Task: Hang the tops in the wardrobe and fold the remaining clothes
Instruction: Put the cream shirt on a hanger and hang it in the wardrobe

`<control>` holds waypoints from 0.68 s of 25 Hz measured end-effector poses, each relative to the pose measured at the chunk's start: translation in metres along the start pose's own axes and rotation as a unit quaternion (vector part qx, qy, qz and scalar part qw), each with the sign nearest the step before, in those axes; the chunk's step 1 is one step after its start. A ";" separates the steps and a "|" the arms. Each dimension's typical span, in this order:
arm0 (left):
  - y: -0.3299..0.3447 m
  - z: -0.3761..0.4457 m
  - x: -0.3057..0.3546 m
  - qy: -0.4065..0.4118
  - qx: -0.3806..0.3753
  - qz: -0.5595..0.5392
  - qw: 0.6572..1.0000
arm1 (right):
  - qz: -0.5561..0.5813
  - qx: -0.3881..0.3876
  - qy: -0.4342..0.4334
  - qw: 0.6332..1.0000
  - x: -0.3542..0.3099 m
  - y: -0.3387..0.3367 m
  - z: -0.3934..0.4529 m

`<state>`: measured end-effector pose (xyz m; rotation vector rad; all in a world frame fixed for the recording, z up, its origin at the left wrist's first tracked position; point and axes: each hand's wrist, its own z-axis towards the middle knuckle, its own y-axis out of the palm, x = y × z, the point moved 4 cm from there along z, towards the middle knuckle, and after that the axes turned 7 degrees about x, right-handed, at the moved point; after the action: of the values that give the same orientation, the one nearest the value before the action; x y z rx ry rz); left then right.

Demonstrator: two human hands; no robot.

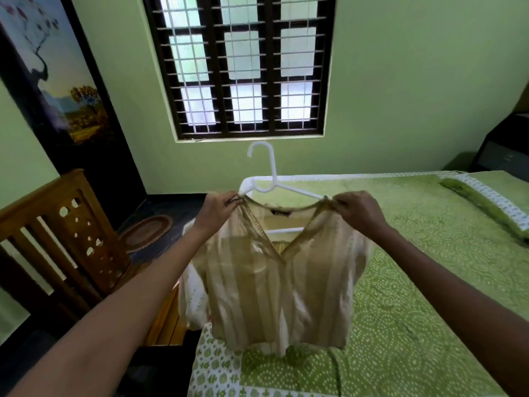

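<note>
The left hand (217, 209) and right hand (357, 209) each pinch a shoulder of the beige striped top (274, 287), which hangs between them on a white hanger (272, 184) above the bed (415, 282).

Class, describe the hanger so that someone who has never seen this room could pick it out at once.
Find the barred window in the green wall. Just below it, above the green bed, two hands hold up a beige top. The white plastic hanger sits inside its neckline, hook pointing up.
</note>
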<state>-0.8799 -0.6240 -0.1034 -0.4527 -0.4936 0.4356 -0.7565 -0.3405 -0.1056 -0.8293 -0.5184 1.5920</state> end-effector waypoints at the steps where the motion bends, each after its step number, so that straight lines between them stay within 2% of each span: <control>1: 0.010 -0.003 -0.002 -0.007 -0.009 -0.004 1.000 | 0.003 -0.005 0.021 1.000 0.008 0.002 -0.003; 4: 0.030 0.010 0.005 -0.046 -0.009 -0.045 0.998 | -0.003 0.020 0.077 0.997 0.029 -0.019 -0.009; 10: 0.087 0.042 0.064 0.006 -0.031 -0.137 0.990 | -0.056 0.051 0.177 0.981 0.073 -0.087 -0.038; 17: 0.182 0.046 0.164 0.086 -0.123 -0.257 0.955 | -0.142 0.064 0.288 0.945 0.132 -0.166 -0.114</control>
<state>-0.8266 -0.3807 -0.1023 -0.5735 -0.4773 -0.1694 -0.5667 -0.1929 -0.0877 -1.0169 -0.1007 1.0374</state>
